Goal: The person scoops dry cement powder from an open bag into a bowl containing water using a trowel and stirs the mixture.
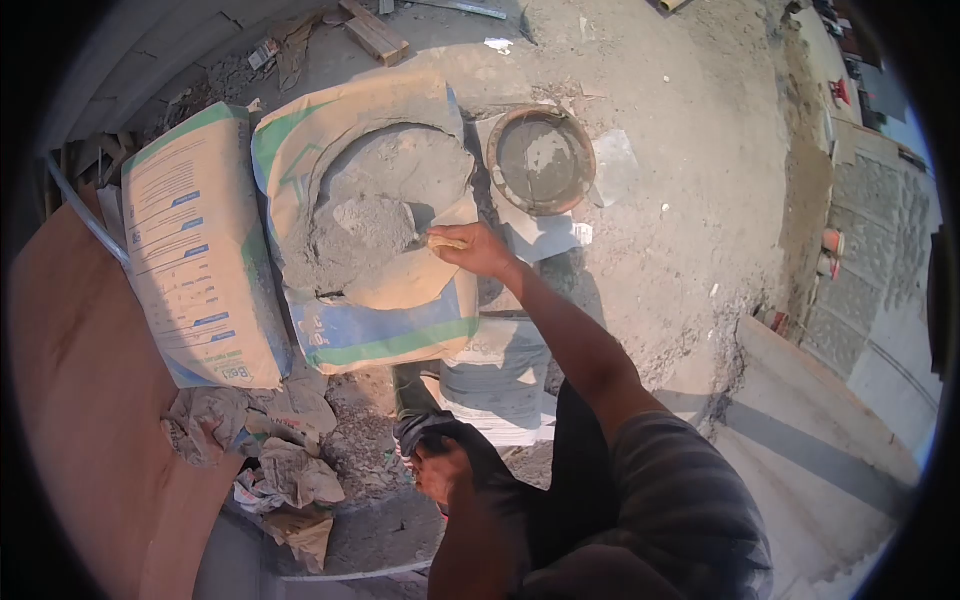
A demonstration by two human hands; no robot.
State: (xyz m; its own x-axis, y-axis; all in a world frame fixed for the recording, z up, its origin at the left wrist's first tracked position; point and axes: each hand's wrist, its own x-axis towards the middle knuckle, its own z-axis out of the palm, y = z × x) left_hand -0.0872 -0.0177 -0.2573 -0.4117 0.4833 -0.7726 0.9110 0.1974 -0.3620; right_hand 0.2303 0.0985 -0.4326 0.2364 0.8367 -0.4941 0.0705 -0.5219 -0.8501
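My right hand [474,250] is closed around the pale handle of a trowel [447,243]. The trowel's blade lies in grey cement powder [372,225] heaped inside a torn-open cement bag [400,335], and powder hides most of the blade. Lower down, my left hand [442,472] rests over my bent knee, its fingers loosely spread on the dark cloth and partly in shadow. It holds no tool that I can see. Right of the torn bag stands a round bucket [583,190] with a wet grey mix inside.
Left of the open bag lies a second, full cement bag [190,250]. Crumpled paper [300,475] sits below it, beside a brown board [90,400]. A wood block [374,38] lies on the dusty ground at the top. A pale slab [800,420] is on the right.
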